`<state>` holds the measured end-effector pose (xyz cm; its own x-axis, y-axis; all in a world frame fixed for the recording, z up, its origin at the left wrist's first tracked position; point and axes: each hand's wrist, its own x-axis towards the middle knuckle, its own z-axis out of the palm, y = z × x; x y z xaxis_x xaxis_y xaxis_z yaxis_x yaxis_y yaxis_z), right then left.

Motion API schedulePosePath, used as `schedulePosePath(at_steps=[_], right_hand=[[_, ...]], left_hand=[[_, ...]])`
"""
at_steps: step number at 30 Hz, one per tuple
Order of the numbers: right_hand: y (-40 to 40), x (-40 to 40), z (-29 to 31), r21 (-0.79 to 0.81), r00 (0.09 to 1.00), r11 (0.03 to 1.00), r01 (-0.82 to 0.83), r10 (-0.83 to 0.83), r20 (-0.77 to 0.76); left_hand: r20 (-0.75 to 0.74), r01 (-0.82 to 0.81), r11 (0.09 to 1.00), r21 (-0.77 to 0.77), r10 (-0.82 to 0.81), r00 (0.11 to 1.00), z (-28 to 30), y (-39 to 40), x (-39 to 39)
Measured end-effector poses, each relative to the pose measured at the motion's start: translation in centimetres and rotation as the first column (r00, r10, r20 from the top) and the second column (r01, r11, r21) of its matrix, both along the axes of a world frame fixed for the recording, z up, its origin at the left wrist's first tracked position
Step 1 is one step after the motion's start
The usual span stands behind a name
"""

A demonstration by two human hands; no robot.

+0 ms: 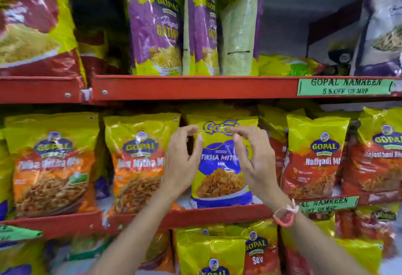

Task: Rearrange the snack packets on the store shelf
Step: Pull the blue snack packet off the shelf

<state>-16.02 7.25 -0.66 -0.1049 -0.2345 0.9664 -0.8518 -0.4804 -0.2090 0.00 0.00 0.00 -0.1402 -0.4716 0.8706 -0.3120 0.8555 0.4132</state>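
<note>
Head camera looks straight at red-edged store shelving, and the move ahead turns on the middle shelf point(217, 215), where the blue-and-yellow Tikha Mitha packet point(219, 163) stands upright, long axis vertical, between two raised hands. Going left to right along that shelf: an orange Gopal packet point(52, 166) at the far left, a second orange Gopal packet point(137, 161) whose blurred print seems to read the same "Tikha Mitha Mix", then the left hand point(181, 161), curled with fingers spread, its thumb near or on the blue packet's left edge; whether it actually grips I cannot tell. The blue packet carries a "Gopal" logo partly hidden by fingertips and "TIKHA MITHA" below it. The right hand point(253, 157), a woven band at its wrist, hovers over the packet's right half, fingers loosely bent and apart, pinching nothing visible. Both hands look about equally near, so I judge a two-handed hold on the upper sides most likely. Further right stands a red Gopal "Nadiyadi" packet point(315, 159), then one reading "Rajasthani". A green shelf tag point(344, 87) on the upper shelf reads "GOPAL NAMKEEN 5 % OFF ON MRP".
</note>
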Motion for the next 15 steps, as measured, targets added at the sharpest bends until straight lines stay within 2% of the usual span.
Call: schedulePosePath(at_steps=[1, 4, 6, 8, 9, 11, 13, 15], right_hand=[[-0.7, -1.3, -0.8, 0.035, 0.996, 0.999, -0.03, 0.027, 0.09], [-2.7, -3.9, -3.0, 0.209, 0.956, 0.974, -0.089, 0.025, 0.292], [-3.8, -4.8, -4.2, 0.299, 0.934, 0.946, -0.128, 0.014, 0.357], [-4.4, -5.1, -5.1, 0.355, 0.897, 0.908, -0.221, 0.046, 0.44], [-4.5, -5.0, -5.5, 0.361, 0.87, 0.893, -0.268, 0.064, 0.488], [-4.8, -4.7, -6.4, 0.373, 0.814, 0.863, -0.341, 0.072, 0.576], [-5.3, -4.6, -7.3, 0.378, 0.76, 0.83, -0.411, 0.082, 0.645], [-5.8, -4.8, -7.8, 0.374, 0.709, 0.815, -0.443, 0.063, 0.703]], left_hand=[[-0.011, 0.043, 0.998, 0.052, -0.043, 0.999, -1.0, -0.6, -1.1], [0.065, 0.021, 0.997, 0.078, -0.026, 0.998, -3.7, -1.8, -3.1], [0.011, 0.025, 0.995, 0.094, -0.026, 1.0, -5.0, -2.6, -4.1], [-0.106, 0.061, 0.978, 0.197, -0.04, 0.994, -6.3, -3.2, -4.7], [-0.172, 0.112, 0.947, 0.301, -0.062, 0.983, -7.0, -3.4, -5.0], [-0.285, 0.247, 0.828, 0.504, -0.11, 0.952, -7.8, -3.4, -5.3], [-0.371, 0.343, 0.724, 0.598, -0.129, 0.92, -8.1, -3.7, -5.5], [-0.384, 0.331, 0.704, 0.629, -0.089, 0.919, -8.1, -4.1, -5.6]])
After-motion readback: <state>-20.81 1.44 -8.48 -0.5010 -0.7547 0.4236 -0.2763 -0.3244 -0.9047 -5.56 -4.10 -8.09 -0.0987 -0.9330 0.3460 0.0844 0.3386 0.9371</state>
